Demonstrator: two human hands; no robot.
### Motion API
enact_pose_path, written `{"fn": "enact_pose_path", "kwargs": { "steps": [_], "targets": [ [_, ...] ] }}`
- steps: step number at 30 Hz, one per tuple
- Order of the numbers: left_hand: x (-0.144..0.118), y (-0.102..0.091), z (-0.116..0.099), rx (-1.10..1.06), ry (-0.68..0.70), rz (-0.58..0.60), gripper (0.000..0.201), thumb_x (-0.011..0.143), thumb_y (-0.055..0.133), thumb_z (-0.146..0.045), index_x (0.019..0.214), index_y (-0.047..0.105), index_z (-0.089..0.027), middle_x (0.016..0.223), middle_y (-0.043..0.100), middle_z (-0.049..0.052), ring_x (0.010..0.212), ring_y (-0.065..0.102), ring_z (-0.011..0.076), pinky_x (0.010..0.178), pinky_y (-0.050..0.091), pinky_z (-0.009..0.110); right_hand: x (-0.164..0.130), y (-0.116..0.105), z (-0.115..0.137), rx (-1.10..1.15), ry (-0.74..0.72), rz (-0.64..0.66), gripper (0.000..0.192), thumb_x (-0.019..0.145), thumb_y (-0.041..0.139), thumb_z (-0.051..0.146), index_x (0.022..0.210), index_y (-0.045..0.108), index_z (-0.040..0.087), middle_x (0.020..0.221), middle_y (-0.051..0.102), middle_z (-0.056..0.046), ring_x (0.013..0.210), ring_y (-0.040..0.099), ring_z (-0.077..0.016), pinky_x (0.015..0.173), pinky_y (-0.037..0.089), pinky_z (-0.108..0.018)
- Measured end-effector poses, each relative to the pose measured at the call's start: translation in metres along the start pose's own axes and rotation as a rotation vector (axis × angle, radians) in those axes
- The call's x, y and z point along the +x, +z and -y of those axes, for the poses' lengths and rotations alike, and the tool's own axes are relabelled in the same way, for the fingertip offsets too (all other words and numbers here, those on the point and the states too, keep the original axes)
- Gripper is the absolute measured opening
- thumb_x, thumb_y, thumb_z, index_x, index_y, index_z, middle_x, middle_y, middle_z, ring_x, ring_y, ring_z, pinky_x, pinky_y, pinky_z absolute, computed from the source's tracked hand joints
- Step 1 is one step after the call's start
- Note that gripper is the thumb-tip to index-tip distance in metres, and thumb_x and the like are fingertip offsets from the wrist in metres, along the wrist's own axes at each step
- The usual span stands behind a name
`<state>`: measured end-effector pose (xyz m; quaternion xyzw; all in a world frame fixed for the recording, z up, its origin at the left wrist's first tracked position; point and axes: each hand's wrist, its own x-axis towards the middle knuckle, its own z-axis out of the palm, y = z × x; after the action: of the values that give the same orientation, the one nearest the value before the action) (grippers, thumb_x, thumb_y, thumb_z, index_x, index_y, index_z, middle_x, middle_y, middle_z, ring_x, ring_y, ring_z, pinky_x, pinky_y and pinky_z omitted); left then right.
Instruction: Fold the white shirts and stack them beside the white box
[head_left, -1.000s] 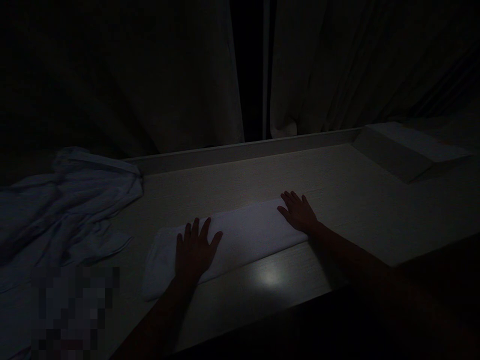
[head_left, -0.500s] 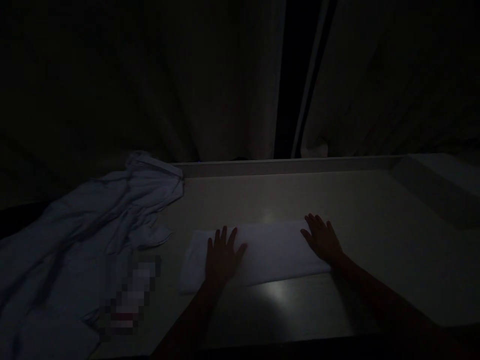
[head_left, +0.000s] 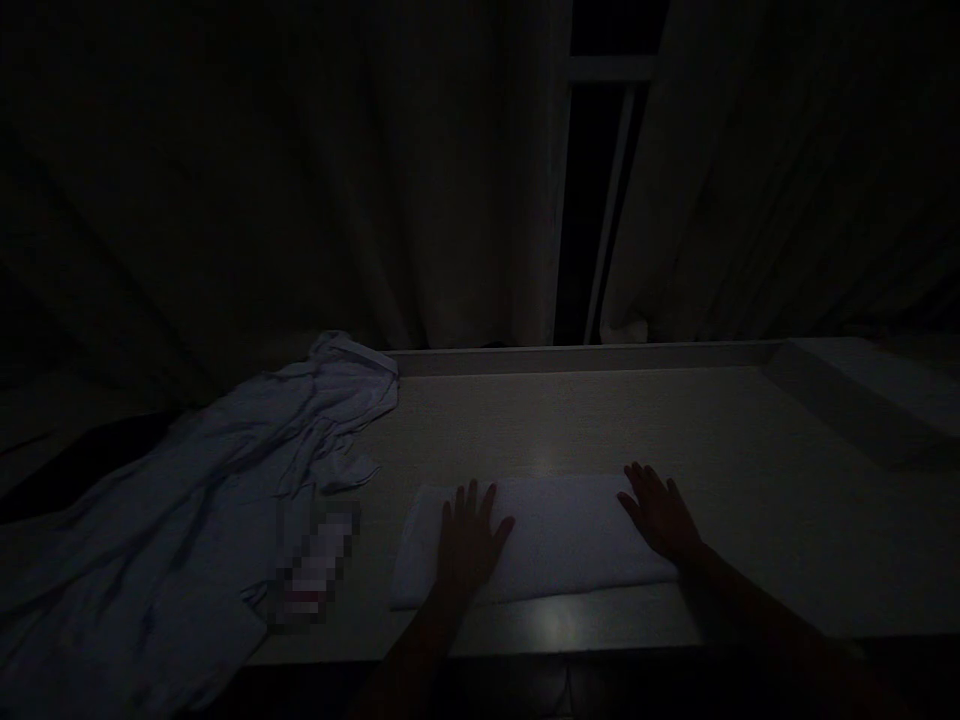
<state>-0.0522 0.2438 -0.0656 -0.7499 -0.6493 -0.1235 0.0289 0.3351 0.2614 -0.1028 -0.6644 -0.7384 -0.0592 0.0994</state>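
In dim light a folded white towel lies flat on a pale table top, near its front edge. My left hand rests palm down on the towel's left part, fingers spread. My right hand presses flat on the towel's right end, fingers apart as well. Neither hand grips anything.
A crumpled pale garment or sheet spreads over the table's left side. A raised ledge runs along the back edge, with a block-shaped step at the right. Dark curtains hang behind, with a gap showing a window frame.
The view has swung left and tilted up, so towel and hands sit lower in the picture. Both hands stay flat on the towel in the same places.
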Motion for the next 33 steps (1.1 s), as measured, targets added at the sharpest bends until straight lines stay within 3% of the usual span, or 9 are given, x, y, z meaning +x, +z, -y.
{"fn": "enact_pose_path", "kwargs": {
  "steps": [4,7,9,12,16,20,26,29,33],
  "targets": [
    [-0.013,-0.010,0.007,-0.072,-0.030,0.013,0.066,0.093,0.035,-0.058,0.145,0.044,-0.018,0.156,0.037,0.013,0.145,0.031,0.0304,0.117,0.026,0.051,-0.016,0.000,-0.003,0.007,0.009,0.023,0.067,0.099,0.018,0.058,0.154,0.029,0.021,0.159,0.028,-0.008,0.148,0.020,-0.0285,0.117,0.016,-0.058],
    [-0.024,-0.033,0.028,-0.068,-0.068,-0.096,0.057,0.095,0.037,-0.048,0.136,0.052,-0.012,0.150,0.045,0.016,0.142,0.035,0.0288,0.116,0.028,0.046,-0.019,-0.001,-0.004,0.010,0.007,0.025,0.067,0.099,0.019,0.057,0.155,0.029,0.022,0.160,0.027,-0.007,0.149,0.019,-0.0286,0.117,0.017,-0.058],
    [-0.033,-0.048,0.046,-0.041,-0.149,-0.162,0.055,0.093,0.039,-0.047,0.131,0.055,-0.010,0.139,0.053,0.019,0.134,0.043,0.0302,0.112,0.033,0.046,-0.019,-0.002,-0.004,0.011,0.009,0.023,0.066,0.099,0.019,0.056,0.154,0.029,0.022,0.160,0.027,-0.007,0.149,0.019,-0.0285,0.117,0.018,-0.058],
    [-0.046,-0.060,0.069,-0.026,-0.352,-0.153,0.059,0.090,0.041,-0.052,0.125,0.057,-0.008,0.119,0.061,0.020,0.117,0.053,0.0319,0.101,0.041,0.045,-0.019,-0.004,-0.002,0.010,0.015,0.024,0.068,0.098,0.019,0.057,0.154,0.031,0.021,0.159,0.030,-0.008,0.148,0.021,-0.0291,0.116,0.019,-0.058],
    [-0.049,-0.056,0.084,-0.136,-0.526,-0.054,0.059,0.090,0.034,-0.055,0.114,0.060,-0.007,0.111,0.063,0.019,0.107,0.058,0.0299,0.093,0.044,0.040,-0.019,-0.003,-0.003,0.009,0.013,0.011,0.067,0.098,0.021,0.057,0.153,0.033,0.022,0.158,0.031,-0.008,0.147,0.022,-0.0294,0.116,0.020,-0.057],
    [-0.034,-0.049,0.095,-0.201,-0.543,0.048,0.055,0.091,0.030,-0.054,0.096,0.066,-0.013,0.100,0.068,0.018,0.096,0.062,0.0295,0.085,0.045,0.039,-0.018,-0.001,-0.004,0.007,0.024,0.019,0.066,0.098,0.022,0.057,0.154,0.031,0.024,0.159,0.030,-0.006,0.148,0.022,-0.0281,0.117,0.019,-0.055],
    [-0.015,-0.053,0.121,-0.331,-0.560,0.225,0.048,0.085,0.039,-0.052,0.067,0.066,-0.016,0.079,0.070,0.014,0.077,0.065,0.0246,0.071,0.045,0.034,-0.016,-0.007,-0.001,0.004,0.035,0.040,0.066,0.099,0.021,0.058,0.152,0.033,0.021,0.159,0.031,-0.008,0.147,0.023,-0.0269,0.116,0.018,-0.055],
    [-0.008,-0.055,0.127,-0.367,-0.585,0.255,0.044,0.084,0.042,-0.048,0.067,0.066,-0.016,0.078,0.072,0.012,0.073,0.065,0.0220,0.066,0.045,0.031,-0.014,-0.009,0.001,0.008,0.045,0.039,0.065,0.099,0.023,0.057,0.151,0.035,0.021,0.157,0.033,-0.009,0.146,0.025,-0.0276,0.116,0.019,-0.056],
    [0.001,-0.053,0.127,-0.322,-0.610,0.210,0.035,0.080,0.046,-0.041,0.062,0.064,-0.017,0.074,0.072,0.014,0.075,0.067,0.0253,0.067,0.047,0.033,-0.014,-0.013,0.004,0.006,0.053,0.008,0.063,0.099,0.023,0.056,0.151,0.036,0.022,0.157,0.034,-0.008,0.147,0.024,-0.0270,0.116,0.019,-0.055]
  ]
}}
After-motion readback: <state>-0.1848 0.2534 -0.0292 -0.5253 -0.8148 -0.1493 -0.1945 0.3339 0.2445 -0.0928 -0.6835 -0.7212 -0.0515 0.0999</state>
